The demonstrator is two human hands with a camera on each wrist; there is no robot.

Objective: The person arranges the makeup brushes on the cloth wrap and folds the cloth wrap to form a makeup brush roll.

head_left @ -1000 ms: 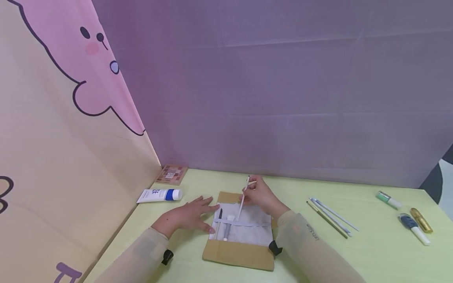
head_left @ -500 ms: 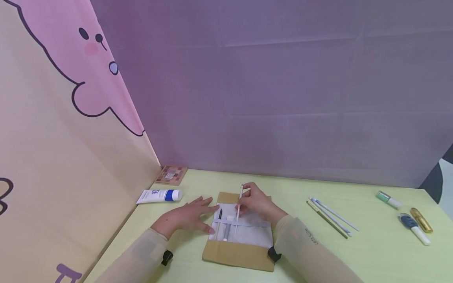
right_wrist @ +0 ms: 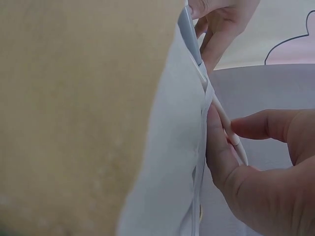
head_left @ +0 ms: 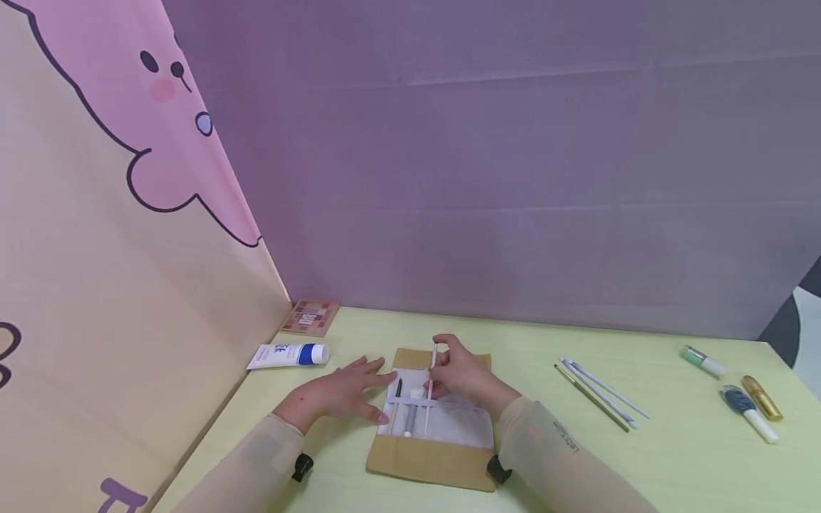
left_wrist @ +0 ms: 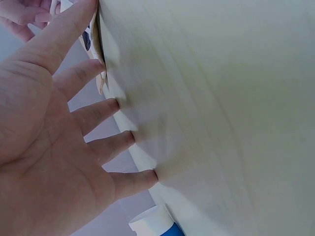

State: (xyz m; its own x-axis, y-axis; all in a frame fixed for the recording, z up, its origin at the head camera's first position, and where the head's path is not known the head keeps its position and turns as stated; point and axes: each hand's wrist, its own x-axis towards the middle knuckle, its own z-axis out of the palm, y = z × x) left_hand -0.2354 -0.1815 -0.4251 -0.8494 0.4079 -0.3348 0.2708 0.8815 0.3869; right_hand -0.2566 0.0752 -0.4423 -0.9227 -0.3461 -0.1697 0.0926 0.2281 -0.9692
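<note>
A tan fold-out pouch (head_left: 431, 463) with a white lining lies open on the table, an elastic strap (head_left: 458, 406) running across it. My right hand (head_left: 471, 377) pinches a slim white pen-like stick (head_left: 427, 420), whose lower part passes under the strap. In the right wrist view, thumb and fingers grip this white stick (right_wrist: 222, 117) near its end. My left hand (head_left: 343, 390) rests with spread fingers, thumb and index at the pouch's left edge. A dark-tipped slim brush (head_left: 395, 406) and a grey-and-white tube-like item (head_left: 411, 415) sit under the strap left of the stick.
Several slim sticks (head_left: 599, 392) lie right of the pouch. Farther right are a green-and-white bottle (head_left: 703, 362), a gold item (head_left: 762, 397) and a dark-blue-and-white bottle (head_left: 748, 413). A blue-capped tube (head_left: 288, 355) and a checkered palette (head_left: 311, 318) lie at left, beside the fabric wall.
My right hand has moved left and toward me, sliding the white stick under the strap and further down the pouch. The left hand has stayed in place.
</note>
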